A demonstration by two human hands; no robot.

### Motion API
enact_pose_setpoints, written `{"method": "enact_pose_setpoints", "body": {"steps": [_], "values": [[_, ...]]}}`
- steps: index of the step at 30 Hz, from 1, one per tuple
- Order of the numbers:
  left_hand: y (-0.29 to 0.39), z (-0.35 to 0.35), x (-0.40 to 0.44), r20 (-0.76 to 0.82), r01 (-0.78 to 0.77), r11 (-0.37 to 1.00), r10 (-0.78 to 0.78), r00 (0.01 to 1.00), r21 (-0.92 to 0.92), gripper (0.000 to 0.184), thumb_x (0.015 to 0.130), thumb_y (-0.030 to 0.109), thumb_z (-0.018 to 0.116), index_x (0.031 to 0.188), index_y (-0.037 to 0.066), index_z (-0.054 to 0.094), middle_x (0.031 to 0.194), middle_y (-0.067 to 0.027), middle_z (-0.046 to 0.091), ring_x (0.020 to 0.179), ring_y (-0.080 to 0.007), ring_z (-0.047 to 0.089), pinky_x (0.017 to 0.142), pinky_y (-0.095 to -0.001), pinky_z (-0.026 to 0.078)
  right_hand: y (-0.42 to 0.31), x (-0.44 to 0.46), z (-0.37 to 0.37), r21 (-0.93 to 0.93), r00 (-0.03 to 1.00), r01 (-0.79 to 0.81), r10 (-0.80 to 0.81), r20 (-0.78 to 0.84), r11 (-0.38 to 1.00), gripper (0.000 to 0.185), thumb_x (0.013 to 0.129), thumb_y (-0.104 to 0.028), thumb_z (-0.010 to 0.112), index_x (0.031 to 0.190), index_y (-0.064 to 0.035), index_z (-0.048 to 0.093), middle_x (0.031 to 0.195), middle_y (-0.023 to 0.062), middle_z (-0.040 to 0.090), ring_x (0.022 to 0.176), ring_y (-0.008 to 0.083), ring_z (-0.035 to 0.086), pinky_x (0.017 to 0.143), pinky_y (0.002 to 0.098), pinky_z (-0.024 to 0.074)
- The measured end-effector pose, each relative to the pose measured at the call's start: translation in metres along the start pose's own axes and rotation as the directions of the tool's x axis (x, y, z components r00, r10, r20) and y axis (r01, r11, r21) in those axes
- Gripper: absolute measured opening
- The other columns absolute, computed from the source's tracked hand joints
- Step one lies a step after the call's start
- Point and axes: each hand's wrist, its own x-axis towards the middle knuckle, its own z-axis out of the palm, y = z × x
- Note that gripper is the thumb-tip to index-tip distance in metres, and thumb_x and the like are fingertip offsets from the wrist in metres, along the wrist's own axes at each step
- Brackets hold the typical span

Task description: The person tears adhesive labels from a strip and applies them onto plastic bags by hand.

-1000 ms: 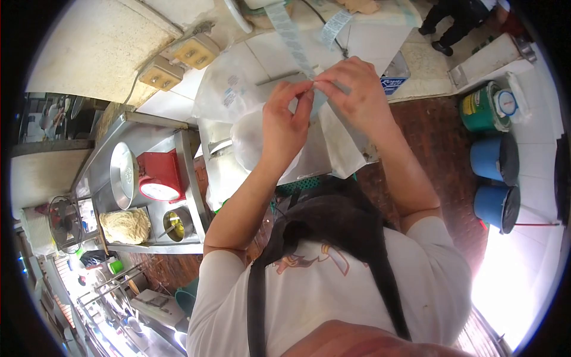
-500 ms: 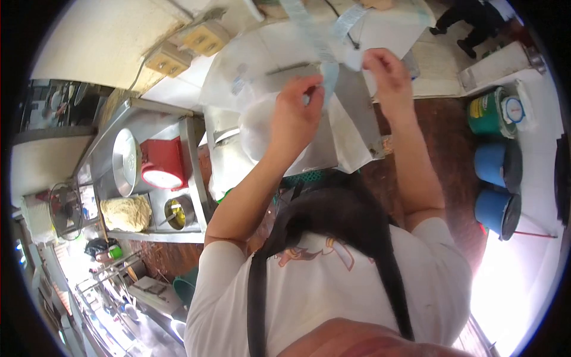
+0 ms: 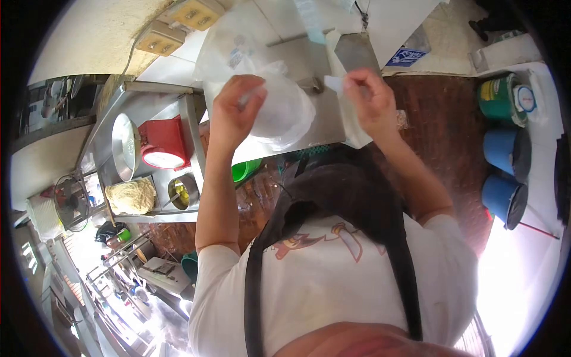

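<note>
My left hand (image 3: 238,110) is closed in a pinch in front of the clear plastic bag (image 3: 288,116); whatever is between its fingertips I cannot make out. The bag lies bunched and rounded on the metal table (image 3: 324,122), its upper part spread toward the wall. To the right, my right hand (image 3: 372,101) grips a small whitish piece of plastic (image 3: 334,82), which sticks out leftward from the fingertips. Beyond the hands, a pale blue plastic strip (image 3: 309,21) hangs at the top of the view.
On the left, a metal shelf holds a red scale (image 3: 163,143), a steel bowl (image 3: 126,147), a pale noodle-like mass (image 3: 131,196) and a pot (image 3: 181,193). Blue buckets (image 3: 504,152) and a green bucket (image 3: 498,98) stand right. A person's dark-clothed leg (image 3: 499,24) shows at upper right.
My left hand has moved left, away from the pale blue strip it was touching, to in front of the bag. My right hand has come lower and nearer, still with the whitish piece.
</note>
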Motion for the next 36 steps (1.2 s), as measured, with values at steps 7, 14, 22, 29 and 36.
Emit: {"method": "enact_pose_setpoints", "body": {"steps": [7,14,22,29,36], "values": [[-0.014,0.021,-0.02,-0.28,0.192,0.969,-0.229,0.932,-0.154,0.016,0.096,0.016,0.064,0.1,0.001,0.067,0.093,-0.0098,0.067,0.083,-0.0157,0.061,0.072,-0.0268,0.047,0.012,0.009,0.045,-0.138,0.887,0.46,-0.46,0.04,0.877,0.017,0.084,-0.008,0.073,0.099,-0.0076,0.066,0.082,0.0058,0.061,0.078,0.0249,0.061,0.081,0.0368,0.049],[-0.026,0.032,-0.021,-0.359,0.078,0.981,-0.139,0.923,-0.179,0.016,0.098,0.015,0.061,0.099,0.0,0.066,0.091,-0.0084,0.066,0.081,-0.0161,0.059,0.075,-0.0273,0.047,0.042,-0.011,0.09,-0.09,0.675,0.713,-0.647,0.355,0.695,0.031,0.08,-0.014,0.075,0.109,-0.0123,0.066,0.099,0.0028,0.06,0.097,0.0249,0.057,0.089,0.0405,0.0417],[-0.017,0.034,-0.022,-0.363,0.119,0.977,-0.177,0.915,-0.177,0.013,0.096,0.011,0.06,0.097,0.0,0.065,0.088,-0.0082,0.066,0.081,-0.0178,0.06,0.076,-0.0292,0.047,0.024,-0.024,0.107,0.174,0.862,0.418,-0.449,0.233,0.892,0.047,0.099,-0.025,0.058,0.14,-0.0029,0.053,0.144,0.0181,0.05,0.134,0.0368,0.045,0.115,0.0456,0.0303],[-0.005,0.038,-0.021,-0.354,0.116,0.982,-0.162,0.921,-0.146,0.014,0.095,0.012,0.059,0.097,-0.001,0.064,0.09,-0.01,0.066,0.081,-0.0195,0.06,0.077,-0.0302,0.047,0.087,-0.009,0.098,0.033,0.838,0.374,-0.353,0.416,0.927,0.077,0.102,-0.043,0.053,0.158,-0.0035,0.02,0.162,0.0224,0.024,0.151,0.0364,0.023,0.122,0.0505,0.0189],[-0.016,0.045,-0.02,-0.404,0.086,0.972,-0.171,0.899,-0.22,0.024,0.101,0.021,0.056,0.111,-0.001,0.06,0.11,-0.0132,0.063,0.097,-0.0214,0.059,0.089,-0.0316,0.045,0.136,-0.05,0.112,-0.159,0.755,0.579,-0.453,0.473,0.8,0.093,0.092,-0.044,0.065,0.157,0.0026,0.017,0.163,0.0254,0.017,0.151,0.0428,0.019,0.121,0.0548,0.0196]]}}
